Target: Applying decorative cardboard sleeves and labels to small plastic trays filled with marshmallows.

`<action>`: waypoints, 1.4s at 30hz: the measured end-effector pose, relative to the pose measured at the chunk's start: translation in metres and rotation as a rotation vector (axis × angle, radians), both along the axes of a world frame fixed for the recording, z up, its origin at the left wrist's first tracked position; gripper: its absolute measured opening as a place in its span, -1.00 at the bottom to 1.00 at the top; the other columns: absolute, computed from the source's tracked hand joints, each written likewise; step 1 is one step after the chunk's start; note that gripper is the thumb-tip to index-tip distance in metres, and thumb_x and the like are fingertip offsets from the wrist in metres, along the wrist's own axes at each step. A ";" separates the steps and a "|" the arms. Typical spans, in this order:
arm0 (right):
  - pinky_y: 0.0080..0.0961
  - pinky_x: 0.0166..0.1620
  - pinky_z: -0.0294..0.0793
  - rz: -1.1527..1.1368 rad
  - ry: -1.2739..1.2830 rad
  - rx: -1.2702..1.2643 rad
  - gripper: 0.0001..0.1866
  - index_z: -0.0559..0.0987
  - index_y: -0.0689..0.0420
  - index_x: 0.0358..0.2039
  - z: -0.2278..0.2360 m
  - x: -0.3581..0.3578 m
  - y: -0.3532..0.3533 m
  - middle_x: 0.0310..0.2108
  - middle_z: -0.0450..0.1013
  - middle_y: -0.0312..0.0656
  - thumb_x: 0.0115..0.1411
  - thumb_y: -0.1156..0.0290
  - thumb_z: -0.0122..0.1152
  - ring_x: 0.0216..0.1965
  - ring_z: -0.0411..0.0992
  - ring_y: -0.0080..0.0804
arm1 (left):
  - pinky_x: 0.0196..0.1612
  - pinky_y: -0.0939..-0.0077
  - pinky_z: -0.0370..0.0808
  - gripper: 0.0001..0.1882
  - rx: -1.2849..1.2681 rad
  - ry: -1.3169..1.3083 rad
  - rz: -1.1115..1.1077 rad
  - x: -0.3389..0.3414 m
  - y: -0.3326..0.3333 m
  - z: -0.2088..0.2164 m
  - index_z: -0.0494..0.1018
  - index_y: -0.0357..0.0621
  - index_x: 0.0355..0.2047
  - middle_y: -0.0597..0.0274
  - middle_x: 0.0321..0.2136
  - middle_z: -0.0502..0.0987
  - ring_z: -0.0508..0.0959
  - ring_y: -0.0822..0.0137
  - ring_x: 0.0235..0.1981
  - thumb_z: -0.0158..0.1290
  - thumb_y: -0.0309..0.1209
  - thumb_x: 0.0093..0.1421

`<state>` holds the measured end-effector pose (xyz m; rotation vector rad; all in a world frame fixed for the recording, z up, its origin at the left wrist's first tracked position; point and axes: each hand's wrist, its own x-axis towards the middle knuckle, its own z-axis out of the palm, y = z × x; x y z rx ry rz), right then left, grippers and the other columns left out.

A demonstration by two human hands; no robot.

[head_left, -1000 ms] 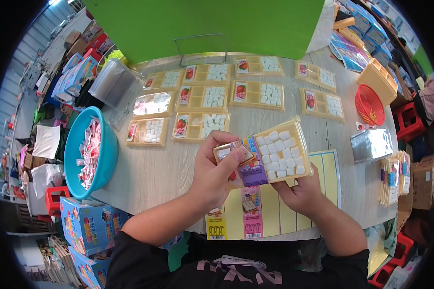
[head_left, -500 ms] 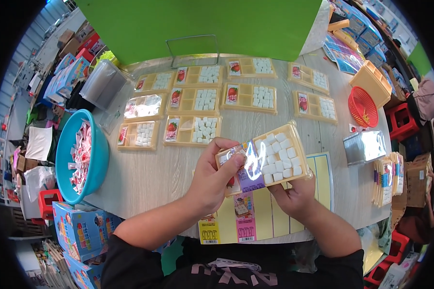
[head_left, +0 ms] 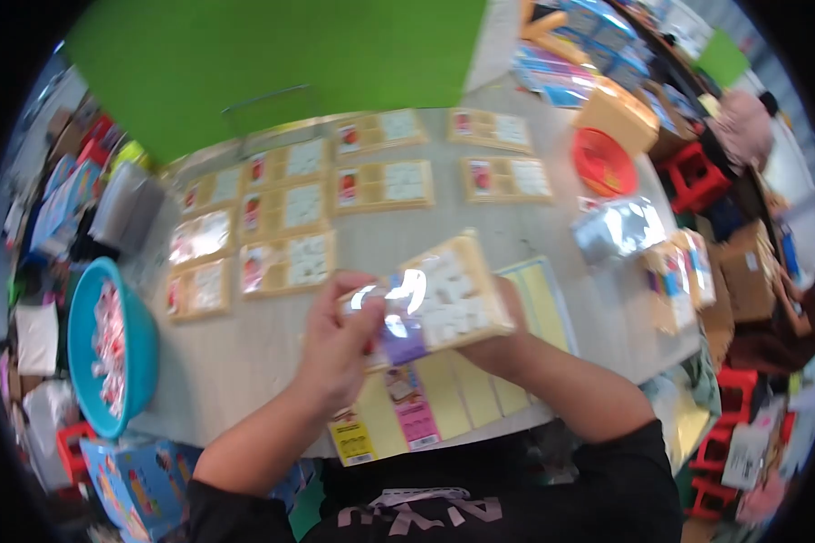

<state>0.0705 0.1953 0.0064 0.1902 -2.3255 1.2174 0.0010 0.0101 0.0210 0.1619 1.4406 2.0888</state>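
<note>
My left hand (head_left: 333,348) grips the left end of a shallow cream plastic tray (head_left: 475,317), its thumb on top. White marshmallow-like pieces (head_left: 445,299) fill the tray's right part, and a band with a purple patch (head_left: 402,342) wraps it further left. Glare shows on its glossy surface. Under the right end, my right hand (head_left: 509,339) supports the tray, its fingers mostly hidden. Below the tray on the table lies a pale yellow sheet (head_left: 543,303) with printed yellow and pink label strips (head_left: 414,418). The picture is blurred.
Similar filled trays (head_left: 385,184) lie in rows beyond my hands. A turquoise basin (head_left: 145,362) holds small packets on the left. To the right stand a red basket (head_left: 605,163), a shiny clear-wrapped stack (head_left: 620,231) and banded trays (head_left: 675,281). A green panel (head_left: 281,63) rises behind.
The view has swung, so the table and most things on it sit further left in the picture. Both hands still hold the tray; my right thumb no longer shows at its near edge.
</note>
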 end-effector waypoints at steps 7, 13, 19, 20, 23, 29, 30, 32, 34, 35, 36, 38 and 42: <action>-0.40 -0.23 0.57 -0.072 -0.159 0.094 -0.80 0.56 0.10 -0.24 0.045 -0.005 0.023 -0.34 0.52 -0.17 0.11 0.46 0.33 -0.35 0.55 -0.27 | -0.48 0.80 0.29 -0.77 0.027 0.075 0.135 -0.023 -0.014 -0.001 0.38 -0.05 -0.05 0.45 -0.45 0.50 0.38 0.69 -0.52 0.10 -0.46 0.30; -0.41 -0.29 0.49 -0.173 0.026 0.329 -0.87 0.54 0.13 -0.26 0.099 0.016 0.040 -0.36 0.49 -0.19 0.19 0.42 0.24 -0.36 0.50 -0.27 | -0.44 0.81 0.33 -0.78 0.054 0.077 0.128 -0.022 -0.009 0.004 0.40 -0.11 -0.07 0.42 -0.38 0.51 0.43 0.68 -0.47 0.09 -0.46 0.29; -0.23 -0.04 0.39 0.004 -0.005 0.631 -0.69 0.54 0.09 -0.13 0.113 0.040 0.025 -0.16 0.45 -0.17 0.14 0.28 0.32 -0.14 0.43 -0.13 | -0.46 0.80 0.31 -0.80 0.019 0.115 -0.081 -0.017 -0.013 0.008 0.40 -0.10 -0.13 0.43 -0.39 0.49 0.40 0.69 -0.48 0.12 -0.47 0.26; -0.19 0.02 0.35 0.017 -0.066 0.649 -0.61 0.53 0.08 -0.07 0.110 0.043 0.024 -0.09 0.43 -0.15 0.12 0.24 0.35 -0.07 0.41 -0.09 | -0.46 0.80 0.31 -0.79 -0.021 0.126 -0.073 -0.016 -0.012 0.011 0.39 -0.09 -0.15 0.46 -0.42 0.47 0.39 0.69 -0.49 0.15 -0.46 0.24; -0.18 0.10 0.33 -0.014 -0.062 0.571 -0.47 0.48 0.07 0.05 0.104 0.049 0.023 0.03 0.38 -0.10 0.11 0.15 0.38 0.02 0.37 -0.04 | -0.47 0.80 0.30 -0.77 0.025 0.138 -0.083 -0.018 -0.012 0.003 0.38 -0.08 -0.14 0.46 -0.42 0.47 0.38 0.69 -0.50 0.17 -0.47 0.23; -0.18 0.16 0.35 -0.023 -0.118 0.563 -0.41 0.46 0.09 0.08 0.092 0.049 0.015 0.14 0.27 -0.01 0.09 0.16 0.43 0.13 0.33 0.02 | -0.40 0.73 0.42 -0.73 0.020 0.093 -0.119 -0.012 -0.007 0.015 0.35 -0.08 -0.12 0.37 -0.37 0.53 0.49 0.62 -0.42 0.18 -0.47 0.23; -0.18 0.16 0.35 -0.013 -0.114 0.565 -0.41 0.46 0.09 0.08 0.089 0.049 0.015 0.14 0.27 -0.01 0.09 0.16 0.43 0.13 0.33 0.02 | -0.38 0.70 0.45 -0.72 -0.001 0.097 -0.137 -0.011 -0.007 0.018 0.33 -0.08 -0.11 0.35 -0.38 0.54 0.49 0.60 -0.43 0.16 -0.47 0.23; -0.19 0.14 0.40 0.029 -0.112 0.370 -0.42 0.47 0.12 0.07 0.084 0.047 0.014 0.13 0.27 0.02 0.06 0.25 0.46 0.13 0.33 0.01 | -0.34 0.67 0.49 -0.70 0.022 0.051 -0.156 -0.013 -0.008 0.016 0.33 -0.08 -0.09 0.32 -0.35 0.56 0.53 0.57 -0.38 0.17 -0.47 0.22; -0.23 0.09 0.44 0.018 -0.082 0.396 -0.45 0.49 0.12 0.05 0.085 0.047 0.012 0.11 0.29 0.03 0.06 0.27 0.46 0.09 0.37 0.01 | -0.30 0.64 0.54 -0.67 0.056 0.001 -0.179 -0.015 -0.008 0.016 0.32 -0.08 -0.07 0.29 -0.33 0.58 0.57 0.53 -0.34 0.18 -0.48 0.22; -0.26 0.05 0.48 -0.001 -0.052 0.417 -0.48 0.51 0.12 0.02 0.087 0.047 0.011 0.09 0.30 0.03 0.06 0.29 0.45 0.04 0.41 0.00 | -0.26 0.59 0.57 -0.64 0.074 -0.015 -0.198 -0.016 -0.008 0.016 0.31 -0.08 -0.03 0.27 -0.32 0.58 0.59 0.50 -0.31 0.18 -0.50 0.22; -0.26 0.05 0.48 0.012 -0.048 0.422 -0.48 0.51 0.12 0.02 0.087 0.046 0.010 0.09 0.30 0.03 0.06 0.29 0.45 0.04 0.41 0.00 | -0.21 0.55 0.61 -0.60 0.090 -0.030 -0.213 -0.017 -0.009 0.015 0.29 -0.08 0.00 0.24 -0.31 0.59 0.61 0.46 -0.27 0.19 -0.52 0.21; -0.24 0.05 0.48 -0.020 -0.040 0.535 -0.48 0.51 0.12 0.02 0.088 0.046 0.008 0.07 0.33 0.02 0.07 0.26 0.45 0.04 0.41 0.01 | -0.21 0.52 0.62 -0.58 0.114 -0.023 -0.192 -0.018 -0.012 0.012 0.28 -0.08 0.02 0.23 -0.31 0.59 0.62 0.45 -0.26 0.18 -0.54 0.21; -0.21 0.13 0.41 -0.010 -0.058 0.535 -0.45 0.50 0.12 0.04 0.081 0.048 0.005 0.10 0.32 0.03 0.06 0.26 0.47 0.13 0.35 0.01 | -0.20 0.47 0.65 -0.52 0.169 -0.039 -0.173 -0.018 -0.014 0.012 0.24 -0.07 0.07 0.20 -0.29 0.58 0.64 0.42 -0.25 0.17 -0.60 0.21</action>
